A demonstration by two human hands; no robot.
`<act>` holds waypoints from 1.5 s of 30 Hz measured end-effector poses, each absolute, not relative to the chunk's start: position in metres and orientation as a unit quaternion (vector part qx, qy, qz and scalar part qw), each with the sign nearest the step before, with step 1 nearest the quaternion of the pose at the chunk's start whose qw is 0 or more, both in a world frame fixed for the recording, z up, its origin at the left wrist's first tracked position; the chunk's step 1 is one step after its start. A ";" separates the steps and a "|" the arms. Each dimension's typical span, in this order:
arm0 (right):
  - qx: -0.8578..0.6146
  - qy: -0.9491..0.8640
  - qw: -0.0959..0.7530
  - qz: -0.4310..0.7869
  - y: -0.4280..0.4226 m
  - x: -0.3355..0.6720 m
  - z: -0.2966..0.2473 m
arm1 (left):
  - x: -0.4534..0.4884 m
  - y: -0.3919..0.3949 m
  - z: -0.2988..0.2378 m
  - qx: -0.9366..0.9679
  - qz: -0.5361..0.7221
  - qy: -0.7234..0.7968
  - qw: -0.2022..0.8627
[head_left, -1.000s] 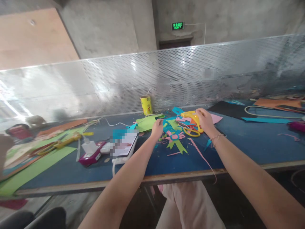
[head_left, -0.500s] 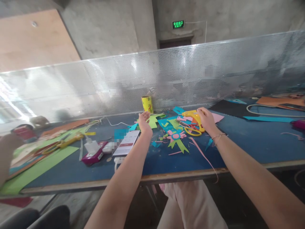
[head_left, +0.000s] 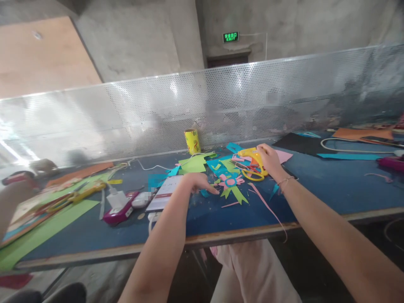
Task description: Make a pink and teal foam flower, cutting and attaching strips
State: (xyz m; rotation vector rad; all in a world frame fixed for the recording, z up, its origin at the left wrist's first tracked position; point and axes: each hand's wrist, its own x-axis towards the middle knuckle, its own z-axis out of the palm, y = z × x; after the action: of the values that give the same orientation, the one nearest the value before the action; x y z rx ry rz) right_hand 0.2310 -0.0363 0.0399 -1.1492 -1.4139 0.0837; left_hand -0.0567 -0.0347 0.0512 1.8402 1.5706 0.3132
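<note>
My right hand (head_left: 271, 159) is wrapped round the back of a yellow hot glue gun (head_left: 252, 154), its nozzle turned to the left. Beneath the gun lie scissors (head_left: 255, 176) with yellow handles. My left hand (head_left: 200, 182) hangs low over the table, fingers stretched to the right and holding nothing. Its fingertips are just left of a paper flower (head_left: 231, 181), which has pink petals, a blue ring and green ribbon tails (head_left: 237, 195). I cannot tell whether the fingers touch the scraps there. Blue paper (head_left: 215, 167) and green paper (head_left: 193, 163) lie behind.
A phone (head_left: 164, 194) lies beside my left forearm, next to a purple power strip (head_left: 121, 209) with a white plug. A yellow roll (head_left: 192, 141) stands near the perforated metal screen (head_left: 227, 97). Another person's arm (head_left: 12, 195) shows at far left, near coloured sheets and scissors.
My left hand has come down and right from beside the yellow roll to the paper flower. My right hand keeps its hold on the glue gun. The view has shifted slightly.
</note>
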 end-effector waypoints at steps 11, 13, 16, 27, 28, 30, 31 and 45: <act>-0.489 -0.595 0.636 0.056 -0.037 0.231 0.038 | -0.041 -0.045 0.051 0.762 0.034 0.553 0.336; -0.495 -0.596 0.630 0.046 -0.037 0.231 0.040 | -0.038 -0.046 0.054 0.784 0.012 0.531 0.322; -0.503 -0.590 0.630 0.035 -0.040 0.230 0.043 | -0.038 -0.042 0.055 0.807 0.052 0.504 0.304; -0.472 -0.644 0.602 -0.018 -0.046 0.227 0.039 | -0.038 -0.030 0.055 0.827 0.227 0.464 0.222; -0.453 -0.666 0.591 -0.043 -0.046 0.228 0.038 | -0.038 -0.029 0.055 0.824 0.232 0.468 0.218; -0.413 -0.705 0.569 -0.093 -0.047 0.229 0.037 | -0.037 -0.027 0.053 0.821 0.240 0.477 0.203; -0.399 -0.719 0.559 -0.113 -0.048 0.229 0.037 | -0.037 -0.026 0.052 0.820 0.242 0.480 0.194; -0.407 -0.745 0.517 -0.107 -0.055 0.226 0.037 | -0.021 -0.021 0.040 0.788 0.316 0.504 0.158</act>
State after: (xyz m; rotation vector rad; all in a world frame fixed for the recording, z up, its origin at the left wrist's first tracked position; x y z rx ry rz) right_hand 0.2264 -0.0552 0.0367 -0.9776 -1.7896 -0.2571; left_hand -0.0213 -0.0214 0.0401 2.2535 1.4424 0.9041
